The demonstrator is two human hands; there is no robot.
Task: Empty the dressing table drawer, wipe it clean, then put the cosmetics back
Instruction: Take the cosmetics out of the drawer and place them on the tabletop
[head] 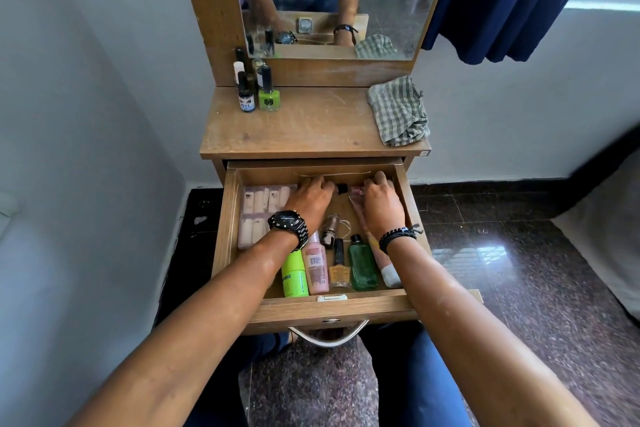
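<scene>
The wooden drawer [330, 307] stands pulled out under the dressing table top [304, 130]. Inside lie a clear pack of pale tubes [258, 208], a lime green bottle [294, 276], a pink bottle [317, 267], an amber nail polish [339, 270], a green glass bottle [363, 265] and a pink tube [389, 276]. My left hand [311, 199] reaches to the back of the drawer, fingers curled around a small black-capped item [342, 188]. At the back right, my right hand [382, 204] closes on a pinkish packet [356, 196]. A checked cloth [398, 111] lies on the table top's right side.
Several small bottles, among them a green nail polish [268, 99] and a dark dropper bottle [246, 97], stand at the table top's back left. A mirror [332, 0] rises behind. A dark blue curtain [512, 0] hangs at right. Polished stone floor [519, 253] surrounds the table.
</scene>
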